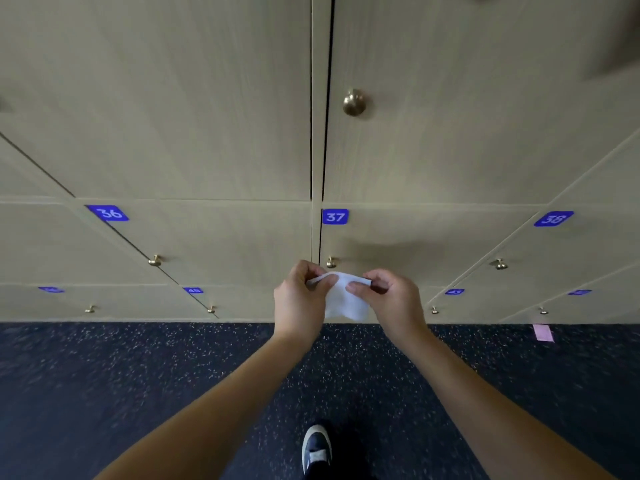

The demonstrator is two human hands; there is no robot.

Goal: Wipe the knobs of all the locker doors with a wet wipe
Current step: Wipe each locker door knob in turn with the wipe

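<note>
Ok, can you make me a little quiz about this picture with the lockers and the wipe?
1. True or false: only one hand holds the wet wipe.
2. Which number is on the blue label just above the hands? A) 12 B) 37 C) 90
3. Fill in: the big round knob on the upper door is the colour of ____.

Key
1. False. The left hand and the right hand both pinch its top edge.
2. B.
3. Brass, or gold.
</note>
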